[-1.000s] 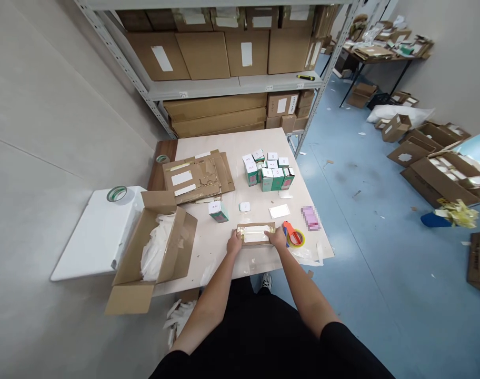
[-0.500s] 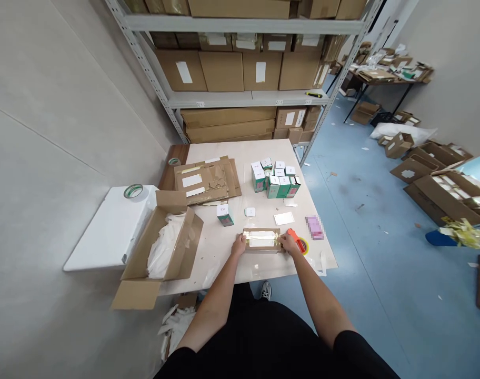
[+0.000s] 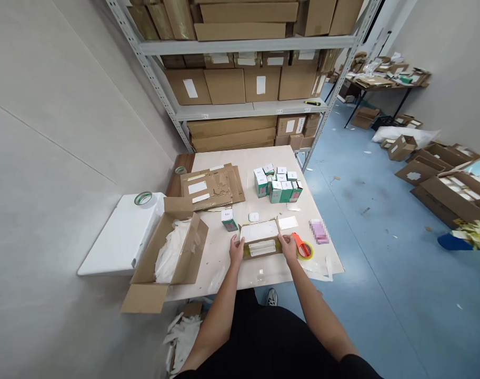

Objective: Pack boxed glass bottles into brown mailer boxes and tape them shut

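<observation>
On the table before me sits a small brown cardboard box (image 3: pixel 261 249), with shiny tape and white labels on its near side. A white surface shows at its top, and small flaps stick up at its far corners; whether that is a lining or contents I cannot tell. My left hand (image 3: pixel 236 249) grips the left end, and my right hand (image 3: pixel 289 247) holds the right end. Close beside the right hand lies an orange tape dispenser (image 3: pixel 303 247) with a yellow roll. A green and white carton (image 3: pixel 229 220) stands beyond my left hand, near a small white box (image 3: pixel 253 217).
Several green and white cartons (image 3: pixel 281 190) stand farther back, right of flattened cardboard (image 3: pixel 208 187). An open carton (image 3: pixel 200 247) with white packing material is at left. A white card (image 3: pixel 288 222) and a blurred pink item (image 3: pixel 319 231) lie right. Shelving (image 3: pixel 240 109) rises behind the table.
The box was closed, with its taped, labelled face up; now its label faces me and a white surface shows on top. Both hands still hold its ends. The view has tilted up slightly.
</observation>
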